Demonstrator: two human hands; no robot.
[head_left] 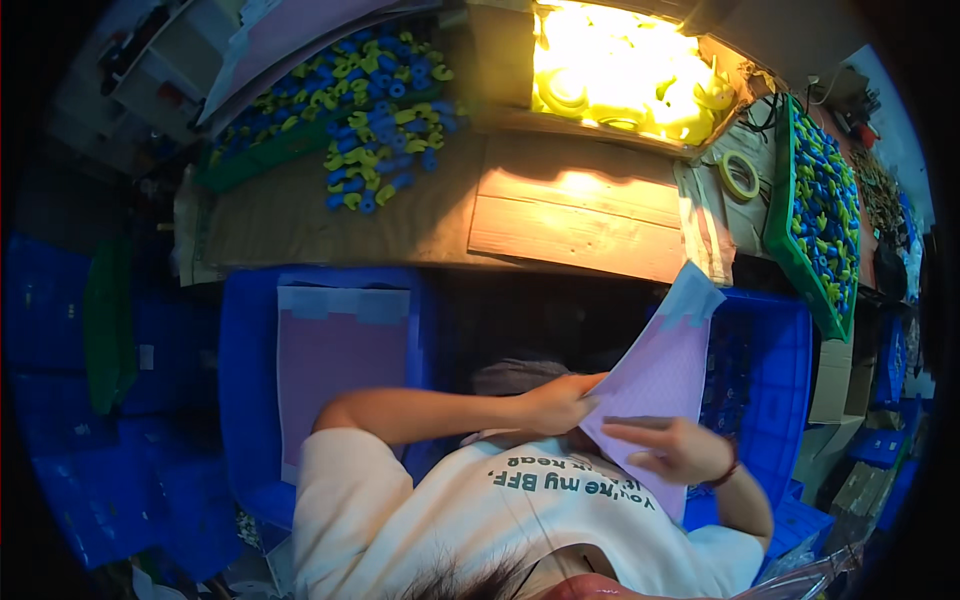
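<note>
1. Across the chest in the head view, here's the white shirt (480,510), with dark green lettering (575,487) running over it, upside down from up here. Away on the far left, a small pale label (147,357) sits on blue plastic, too small to read.

2. Counting up: one purple sheet (650,390) is up in the hands, slanting over the right bin (780,380), its top end banded in pale blue. A second sheet (342,390) lies in the left bin (248,360), pale blue patches along its top edge. That makes two blue bins close to the body.

3. Up on the bench, one tape roll (726,184), one wooden board (575,235), and one brightly lit box (600,133) of yellow pieces (620,90). Two green trays flank them, a left tray (240,168) and a right tray (795,262), loaded with blue and yellow-green bits (375,165), far too many to count.

4. To the fingers! The left hand (557,405) has its fingers bent in, holding the purple sheet by its left edge. The right hand (685,452) lays its fingers over the sheet's lower part, loosely stretched, a narrow gap below them; whether they pinch it, I cannot tell.
</note>
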